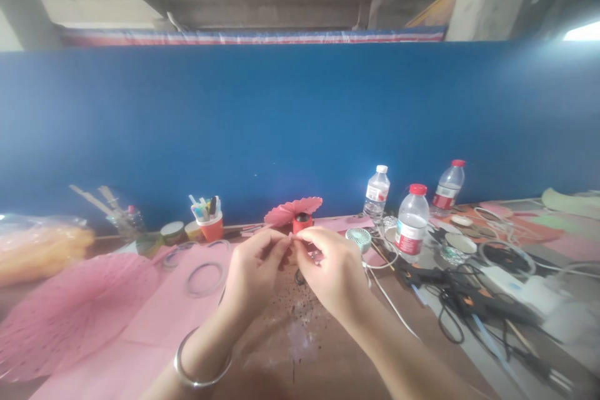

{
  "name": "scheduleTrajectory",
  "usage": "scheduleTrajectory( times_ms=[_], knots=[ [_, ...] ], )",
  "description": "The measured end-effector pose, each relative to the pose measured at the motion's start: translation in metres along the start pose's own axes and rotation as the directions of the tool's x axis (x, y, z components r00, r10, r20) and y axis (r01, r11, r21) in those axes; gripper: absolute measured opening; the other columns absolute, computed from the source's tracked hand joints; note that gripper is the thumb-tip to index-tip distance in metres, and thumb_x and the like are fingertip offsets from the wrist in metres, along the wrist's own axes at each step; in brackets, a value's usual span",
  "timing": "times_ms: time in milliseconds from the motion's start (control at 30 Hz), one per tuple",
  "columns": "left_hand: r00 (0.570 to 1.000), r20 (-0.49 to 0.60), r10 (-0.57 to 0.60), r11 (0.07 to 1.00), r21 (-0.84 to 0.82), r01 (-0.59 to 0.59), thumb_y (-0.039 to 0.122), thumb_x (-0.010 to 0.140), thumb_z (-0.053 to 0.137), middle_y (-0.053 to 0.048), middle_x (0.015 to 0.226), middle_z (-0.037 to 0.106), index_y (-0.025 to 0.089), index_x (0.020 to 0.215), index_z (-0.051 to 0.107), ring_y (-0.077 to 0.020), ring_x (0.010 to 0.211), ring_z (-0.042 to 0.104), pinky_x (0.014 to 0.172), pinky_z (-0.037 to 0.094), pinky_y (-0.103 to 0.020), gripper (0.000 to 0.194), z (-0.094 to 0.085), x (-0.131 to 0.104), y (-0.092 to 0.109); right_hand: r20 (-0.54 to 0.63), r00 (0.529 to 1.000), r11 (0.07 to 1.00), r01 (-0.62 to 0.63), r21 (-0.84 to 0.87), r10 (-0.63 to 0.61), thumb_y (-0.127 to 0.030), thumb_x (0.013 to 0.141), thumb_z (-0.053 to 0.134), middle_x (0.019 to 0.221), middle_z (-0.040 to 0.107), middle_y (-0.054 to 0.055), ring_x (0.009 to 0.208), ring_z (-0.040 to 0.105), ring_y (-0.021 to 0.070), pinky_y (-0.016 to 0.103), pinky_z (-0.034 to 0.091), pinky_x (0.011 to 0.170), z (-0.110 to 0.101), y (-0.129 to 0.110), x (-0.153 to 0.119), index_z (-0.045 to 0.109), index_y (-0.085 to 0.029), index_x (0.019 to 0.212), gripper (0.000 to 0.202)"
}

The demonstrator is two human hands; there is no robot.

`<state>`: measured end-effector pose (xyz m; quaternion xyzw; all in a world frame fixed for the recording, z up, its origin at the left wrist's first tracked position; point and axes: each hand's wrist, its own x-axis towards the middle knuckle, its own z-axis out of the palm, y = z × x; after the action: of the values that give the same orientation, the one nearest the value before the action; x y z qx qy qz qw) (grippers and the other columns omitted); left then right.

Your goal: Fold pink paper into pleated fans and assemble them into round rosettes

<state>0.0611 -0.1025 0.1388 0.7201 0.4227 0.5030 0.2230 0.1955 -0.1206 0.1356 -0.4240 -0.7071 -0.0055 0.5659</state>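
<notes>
My left hand (257, 267) and my right hand (332, 267) meet over the middle of the table, thumbs and forefingers pinched close together. Whatever small thing lies between the fingertips is too hidden and blurred to name; a bit of pink shows there. Just beyond the fingers stands a small red cylinder (302, 222) with a dark top. A pink scalloped paper piece (285, 211) spreads out beside and behind it. Under my hands, dark specks (304, 312) are scattered over the brown tabletop (276, 362). A silver bangle (201, 381) circles my left wrist.
At left lie a large pink pleated paper fan (79, 312), pink sheets (159, 325) and a grey ring (205, 279). An orange-and-white cup (210, 229) holds pens. To the right are bottles (412, 225), a small fan (359, 239), glue guns (478, 300) and tangled cables. A blue partition (281, 119) stands behind.
</notes>
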Motion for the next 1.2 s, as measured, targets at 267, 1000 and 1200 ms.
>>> scheduleTrajectory(
  times_ms=[267,1000,1200],
  knots=[
    [0.953,-0.004,0.302,0.912,0.294,-0.287,0.014,0.079,0.048,0.002,0.061,0.054,0.018,0.065,0.054,-0.0101,0.057,0.047,0.055,0.035,-0.021,0.016,-0.005,-0.002,0.001,0.031,0.999,1.0,0.024,0.0,-0.024,-0.014,0.079,0.047,0.066,0.064,0.003,0.06,0.058,0.0149,0.026,0.044,0.055,-0.005,-0.004,0.003,0.062,-0.018,0.073,0.017],
    [0.927,0.045,0.372,0.889,0.27,-0.37,0.012,0.08,0.048,0.002,0.064,0.054,0.018,0.069,0.053,-0.0097,0.06,0.049,0.057,0.037,-0.021,0.014,-0.008,-0.001,0.002,0.113,0.994,0.996,-0.024,0.09,0.014,-0.014,0.079,0.048,0.071,0.064,0.004,0.066,0.058,0.0146,0.026,0.045,0.061,-0.013,-0.003,0.006,0.06,-0.016,0.068,0.016],
    [0.955,0.03,0.294,0.917,0.273,-0.291,0.012,0.081,0.048,0.003,0.061,0.054,0.018,0.068,0.055,-0.0088,0.057,0.048,0.055,0.036,-0.021,0.016,-0.007,-0.001,0.006,0.018,0.993,0.993,0.115,0.041,-0.116,-0.01,0.078,0.049,0.067,0.063,0.004,0.062,0.056,0.013,0.024,0.044,0.058,-0.009,-0.002,0.004,0.061,-0.014,0.072,0.014]
  ],
)
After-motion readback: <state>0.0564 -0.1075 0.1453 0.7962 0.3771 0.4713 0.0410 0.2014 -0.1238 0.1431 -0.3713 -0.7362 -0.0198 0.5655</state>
